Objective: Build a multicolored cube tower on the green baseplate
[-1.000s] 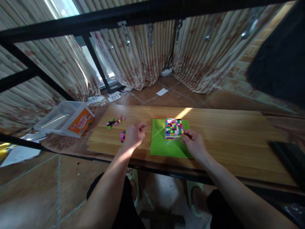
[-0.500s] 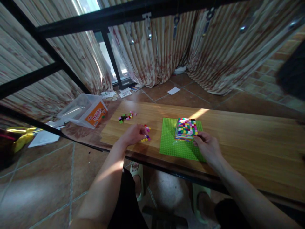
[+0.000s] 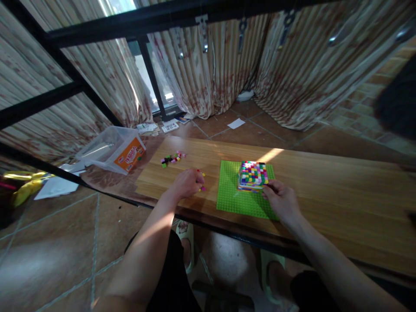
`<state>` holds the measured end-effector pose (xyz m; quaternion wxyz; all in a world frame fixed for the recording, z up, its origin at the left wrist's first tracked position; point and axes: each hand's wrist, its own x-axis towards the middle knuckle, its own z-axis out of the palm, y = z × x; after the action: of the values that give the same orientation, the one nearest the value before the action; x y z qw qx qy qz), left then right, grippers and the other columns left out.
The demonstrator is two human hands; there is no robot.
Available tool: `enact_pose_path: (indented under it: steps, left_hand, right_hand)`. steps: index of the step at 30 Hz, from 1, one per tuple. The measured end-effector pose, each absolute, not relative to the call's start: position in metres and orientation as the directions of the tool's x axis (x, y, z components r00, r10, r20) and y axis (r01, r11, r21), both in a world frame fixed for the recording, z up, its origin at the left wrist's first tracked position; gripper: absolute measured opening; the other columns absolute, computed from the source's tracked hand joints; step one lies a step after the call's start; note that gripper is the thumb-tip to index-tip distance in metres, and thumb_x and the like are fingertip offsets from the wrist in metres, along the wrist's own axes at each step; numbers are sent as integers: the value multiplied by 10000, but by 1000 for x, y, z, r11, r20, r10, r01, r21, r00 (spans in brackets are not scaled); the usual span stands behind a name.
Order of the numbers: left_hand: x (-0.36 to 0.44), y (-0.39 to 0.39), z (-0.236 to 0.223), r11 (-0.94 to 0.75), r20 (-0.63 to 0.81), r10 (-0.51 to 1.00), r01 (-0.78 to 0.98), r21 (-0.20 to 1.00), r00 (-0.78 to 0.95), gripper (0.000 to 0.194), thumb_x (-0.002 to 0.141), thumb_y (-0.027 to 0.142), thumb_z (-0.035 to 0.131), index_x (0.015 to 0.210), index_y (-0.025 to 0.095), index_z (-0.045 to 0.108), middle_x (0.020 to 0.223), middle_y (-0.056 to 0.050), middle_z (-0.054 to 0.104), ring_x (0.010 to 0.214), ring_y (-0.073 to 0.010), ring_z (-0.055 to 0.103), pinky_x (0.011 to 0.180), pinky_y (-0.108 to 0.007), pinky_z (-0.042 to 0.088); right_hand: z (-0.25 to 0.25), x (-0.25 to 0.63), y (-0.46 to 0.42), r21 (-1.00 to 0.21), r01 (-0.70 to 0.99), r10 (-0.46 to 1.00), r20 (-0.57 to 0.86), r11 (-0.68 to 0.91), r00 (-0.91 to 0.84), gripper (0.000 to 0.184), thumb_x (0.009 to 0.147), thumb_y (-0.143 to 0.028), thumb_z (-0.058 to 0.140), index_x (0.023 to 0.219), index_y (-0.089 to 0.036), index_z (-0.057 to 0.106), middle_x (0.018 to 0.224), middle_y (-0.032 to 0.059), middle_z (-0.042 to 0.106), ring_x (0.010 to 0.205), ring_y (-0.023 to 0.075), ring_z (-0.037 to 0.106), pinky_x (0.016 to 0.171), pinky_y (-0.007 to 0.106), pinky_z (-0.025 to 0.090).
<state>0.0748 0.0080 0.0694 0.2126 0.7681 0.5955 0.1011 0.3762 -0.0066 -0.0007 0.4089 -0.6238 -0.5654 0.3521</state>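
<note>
A multicoloured block of small toy bricks (image 3: 252,174) stands on the green studded baseplate (image 3: 229,197). At its right front corner my right hand (image 3: 282,198) is closed, thumb and fingertips pinched against the bricks. My left hand (image 3: 187,183) is lowered over a small pile of loose bricks (image 3: 203,189) left of the baseplate. Its fingers are curled down and closed among them; the hand covers most of this pile, and anything between the fingertips is hidden.
More loose bricks (image 3: 172,160) lie at the far left of the wooden table (image 3: 338,195). Beyond its left end stands a clear plastic box (image 3: 107,149) with an orange label. A black metal bar (image 3: 169,26) crosses above, before striped curtains (image 3: 208,82).
My left hand first moved back off the pile, uncovering bricks, then forward over it again with fingers down. The right hand stays at the block's corner. The view has shifted left.
</note>
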Motion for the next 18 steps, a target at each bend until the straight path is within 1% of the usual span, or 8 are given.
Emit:
enact_pose_path:
  steps: [2, 4, 8, 11, 13, 14, 16, 18]
  left_hand:
    - [74, 7, 69, -221, -86, 950, 845, 487, 299, 107, 675, 151, 636, 619, 208, 706, 669, -11, 681, 674, -155, 612, 653, -254, 411]
    - [74, 5, 68, -255, -88, 936, 829, 497, 340, 114, 664, 135, 639, 624, 216, 708, 687, -13, 689, 700, -161, 620, 677, -260, 424]
    - [76, 5, 64, -301, -83, 925, 847, 437, 371, 148, 660, 95, 622, 622, 216, 699, 745, -34, 698, 779, -185, 628, 728, -289, 435]
    - [76, 7, 61, -340, -38, 918, 832, 438, 395, 132, 691, 116, 614, 637, 211, 688, 766, -33, 678, 800, -179, 622, 749, -295, 443]
    - [79, 9, 61, -363, 10, 912, 793, 490, 411, 111, 728, 152, 608, 677, 206, 690, 795, -30, 670, 781, -157, 616, 736, -280, 449]
    - [82, 10, 62, -365, 37, 911, 760, 537, 411, 107, 749, 169, 601, 706, 202, 694, 803, -29, 670, 764, -145, 614, 717, -268, 451]
    - [92, 10, 65, -341, 94, 922, 674, 655, 375, 106, 780, 199, 593, 754, 193, 695, 784, -25, 672, 720, -128, 606, 664, -243, 453]
    - [106, 8, 69, -291, 138, 944, 567, 770, 299, 100, 794, 232, 603, 777, 186, 689, 760, -19, 679, 704, -123, 611, 638, -231, 463]
  right_hand:
    - [2, 375, -7, -910, 414, 993, 25, -25, 116, 304, 761, -371, 539, 909, -161, 700, 671, 31, 672, 584, 179, 588, 579, 295, 454]
    - [3, 374, -7, -913, 407, 993, 19, -32, 120, 310, 753, -374, 538, 906, -160, 702, 670, 32, 673, 580, 179, 585, 578, 297, 453]
    - [4, 372, -7, -919, 392, 991, 14, -39, 133, 303, 741, -371, 537, 890, -164, 700, 672, 33, 674, 584, 180, 587, 578, 296, 449]
    - [4, 371, -6, -926, 375, 991, 10, -42, 136, 292, 736, -369, 531, 864, -164, 694, 655, 32, 668, 575, 177, 582, 567, 292, 447]
    - [5, 370, -6, -931, 364, 991, 14, -35, 129, 287, 738, -368, 530, 860, -165, 692, 662, 33, 671, 582, 176, 588, 573, 289, 454]
    - [5, 370, -6, -932, 362, 991, 17, -31, 130, 286, 740, -368, 529, 861, -165, 692, 672, 36, 676, 588, 176, 591, 577, 289, 457]
    - [6, 369, -7, -929, 370, 990, 28, -26, 138, 287, 743, -362, 526, 865, -165, 696, 697, 41, 689, 602, 178, 599, 585, 289, 461]
    - [6, 369, -7, -923, 383, 989, 38, -19, 140, 288, 748, -351, 518, 872, -168, 702, 717, 44, 700, 614, 180, 607, 590, 287, 462]
